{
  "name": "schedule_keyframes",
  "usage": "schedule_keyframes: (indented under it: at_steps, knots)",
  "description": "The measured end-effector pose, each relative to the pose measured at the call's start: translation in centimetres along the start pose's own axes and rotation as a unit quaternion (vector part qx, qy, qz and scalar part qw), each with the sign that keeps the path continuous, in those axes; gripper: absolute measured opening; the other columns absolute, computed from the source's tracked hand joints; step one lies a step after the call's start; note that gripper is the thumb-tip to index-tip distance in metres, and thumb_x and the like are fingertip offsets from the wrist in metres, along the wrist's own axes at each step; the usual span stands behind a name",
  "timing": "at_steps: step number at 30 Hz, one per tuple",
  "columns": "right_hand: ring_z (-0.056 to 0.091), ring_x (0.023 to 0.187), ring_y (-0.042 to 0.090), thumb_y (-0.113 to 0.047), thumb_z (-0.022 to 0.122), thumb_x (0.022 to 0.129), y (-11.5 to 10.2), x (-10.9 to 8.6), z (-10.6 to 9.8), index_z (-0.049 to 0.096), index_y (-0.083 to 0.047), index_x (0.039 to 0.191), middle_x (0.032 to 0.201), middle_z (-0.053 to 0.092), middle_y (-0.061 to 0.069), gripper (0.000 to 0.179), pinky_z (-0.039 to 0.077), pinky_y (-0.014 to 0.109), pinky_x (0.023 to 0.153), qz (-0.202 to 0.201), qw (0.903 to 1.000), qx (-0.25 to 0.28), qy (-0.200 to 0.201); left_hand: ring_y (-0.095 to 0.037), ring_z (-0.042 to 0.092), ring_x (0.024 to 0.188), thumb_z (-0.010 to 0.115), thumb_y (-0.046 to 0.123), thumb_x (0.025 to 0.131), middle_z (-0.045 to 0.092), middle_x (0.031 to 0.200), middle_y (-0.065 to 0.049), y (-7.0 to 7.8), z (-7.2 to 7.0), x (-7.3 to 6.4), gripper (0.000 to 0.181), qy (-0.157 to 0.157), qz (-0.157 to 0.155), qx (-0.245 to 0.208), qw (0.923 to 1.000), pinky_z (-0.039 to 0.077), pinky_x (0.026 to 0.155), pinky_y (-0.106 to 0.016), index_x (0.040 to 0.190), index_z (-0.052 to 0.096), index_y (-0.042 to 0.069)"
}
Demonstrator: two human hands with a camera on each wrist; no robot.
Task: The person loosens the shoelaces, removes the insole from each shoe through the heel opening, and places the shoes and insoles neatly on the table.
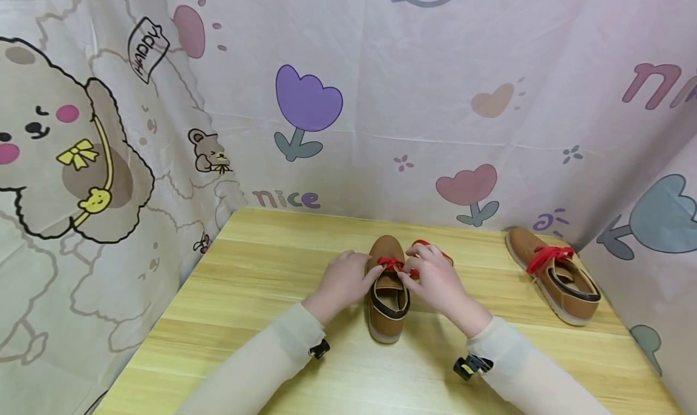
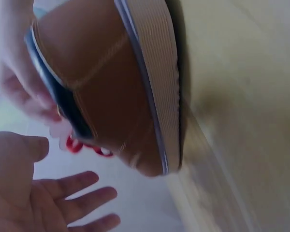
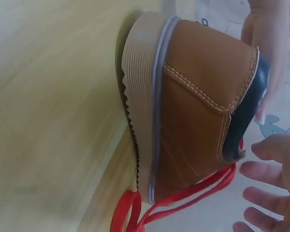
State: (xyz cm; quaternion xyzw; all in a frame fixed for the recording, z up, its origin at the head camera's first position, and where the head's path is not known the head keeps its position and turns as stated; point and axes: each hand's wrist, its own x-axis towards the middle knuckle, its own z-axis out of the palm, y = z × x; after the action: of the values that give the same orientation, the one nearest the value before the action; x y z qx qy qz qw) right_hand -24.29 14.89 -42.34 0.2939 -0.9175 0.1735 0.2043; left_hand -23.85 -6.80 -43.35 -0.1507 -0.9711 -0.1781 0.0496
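A brown shoe [image 1: 385, 247] with a dark collar stands upright on the table, its toe pointing away. Red lace [image 1: 389, 262] crosses its front, and a long loop trails off the right side onto the table in the right wrist view. My left hand [image 1: 343, 280] is at the shoe's left side, thumb near the laces; its fingers look spread in the left wrist view. On the right, my right hand [image 1: 440, 282] has its thumb and index fingertip close to the collar edge and lace, with a gap between them in the right wrist view. Neither hand visibly grips anything.
A second brown shoe [image 1: 578, 309] with a red lace bow [image 1: 549, 256] rests at the table's right side. The wooden table [image 1: 261, 264] meets a printed cloth [image 1: 381, 100] at the back, and cloth also hangs at both sides.
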Motion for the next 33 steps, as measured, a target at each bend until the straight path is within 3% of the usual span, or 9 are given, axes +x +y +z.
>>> schedule_keyframes:
  at_steps: [6, 15, 27, 33]
  knots:
    - [0.058, 0.100, 0.032, -0.024, 0.082, 0.079, -0.1, 0.3, 0.8, 0.069, -0.015, 0.070, 0.108, 0.066, 0.009, 0.018, 0.053, 0.046, 0.081, -0.025, 0.9984, -0.047, 0.017, -0.032, 0.054, 0.127, 0.049, 0.049, 0.102, 0.068, 0.126, -0.007, 1.2, 1.1, -0.5, 0.048, 0.027, 0.003, 0.071, 0.9971, 0.039, 0.109, -0.048, 0.123, 0.069, 0.010]
    - [0.057, 0.098, 0.031, -0.022, 0.080, 0.078, 0.0, 0.1, 1.5, 0.065, -0.015, 0.069, 0.106, 0.065, 0.009, 0.019, 0.052, 0.047, 0.078, -0.040, 0.9960, -0.069, 0.039, -0.027, 0.061, 0.116, 0.060, 0.040, 0.099, 0.074, 0.107, -0.002, 1.5, 2.0, -0.7, 0.032, 0.084, 0.018, 0.104, 0.9909, 0.048, 0.100, -0.044, 0.106, 0.075, 0.013]
    - [0.056, 0.097, 0.031, -0.018, 0.077, 0.076, 0.4, -0.5, 0.7, 0.062, -0.017, 0.067, 0.105, 0.065, 0.007, 0.018, 0.050, 0.046, 0.077, 0.011, 0.9968, -0.078, 0.016, -0.023, 0.065, 0.109, 0.065, 0.029, 0.096, 0.075, 0.102, 0.001, 0.7, 1.7, -0.8, 0.021, 0.123, 0.031, 0.107, 0.9861, 0.051, 0.096, -0.040, 0.100, 0.078, 0.013]
    - [0.055, 0.097, 0.031, -0.015, 0.074, 0.075, 0.8, -1.0, 0.3, 0.057, -0.018, 0.065, 0.103, 0.065, 0.007, 0.020, 0.049, 0.045, 0.078, 0.046, 0.9960, -0.077, 0.000, -0.024, 0.066, 0.105, 0.064, 0.026, 0.095, 0.075, 0.099, 0.000, 0.1, 1.4, -1.0, 0.018, 0.125, 0.013, 0.093, 0.9877, 0.053, 0.092, -0.040, 0.097, 0.078, 0.014]
